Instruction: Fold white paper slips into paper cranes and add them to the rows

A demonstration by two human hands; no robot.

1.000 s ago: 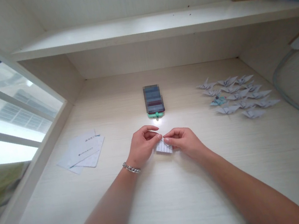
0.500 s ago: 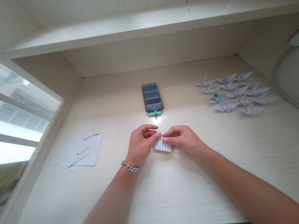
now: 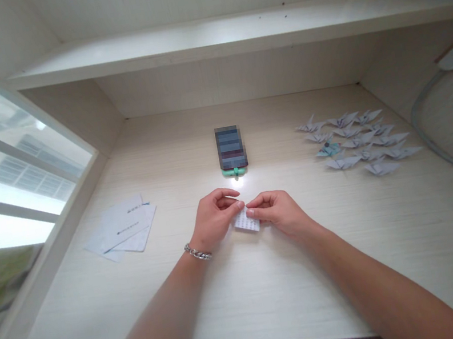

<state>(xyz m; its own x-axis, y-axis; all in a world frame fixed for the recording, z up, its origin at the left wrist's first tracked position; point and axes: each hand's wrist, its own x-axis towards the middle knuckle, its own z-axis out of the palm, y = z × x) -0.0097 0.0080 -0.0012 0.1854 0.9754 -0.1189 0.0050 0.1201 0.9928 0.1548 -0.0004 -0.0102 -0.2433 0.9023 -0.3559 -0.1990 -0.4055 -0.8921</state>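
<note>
A small folded piece of printed paper (image 3: 247,223) is held between my two hands, just above the desk. My left hand (image 3: 216,214), with a chain bracelet at the wrist, pinches its upper left edge between thumb and fingers. On the other side my right hand (image 3: 274,210) grips the upper right edge, thumb on top. Both thumb tips nearly meet at the paper's top, and the fingers hide its upper part. Just beyond the hands lies a phone (image 3: 230,147) with a green edge, a bright light spot in front of it.
Several folded paper cranes (image 3: 356,142) stand in rows at the right, one of them bluish. Loose paper sheets (image 3: 125,227) lie at the left. A shelf (image 3: 207,51) spans the back. A grey cable (image 3: 444,150) runs down the right wall; a window (image 3: 11,153) is at the left.
</note>
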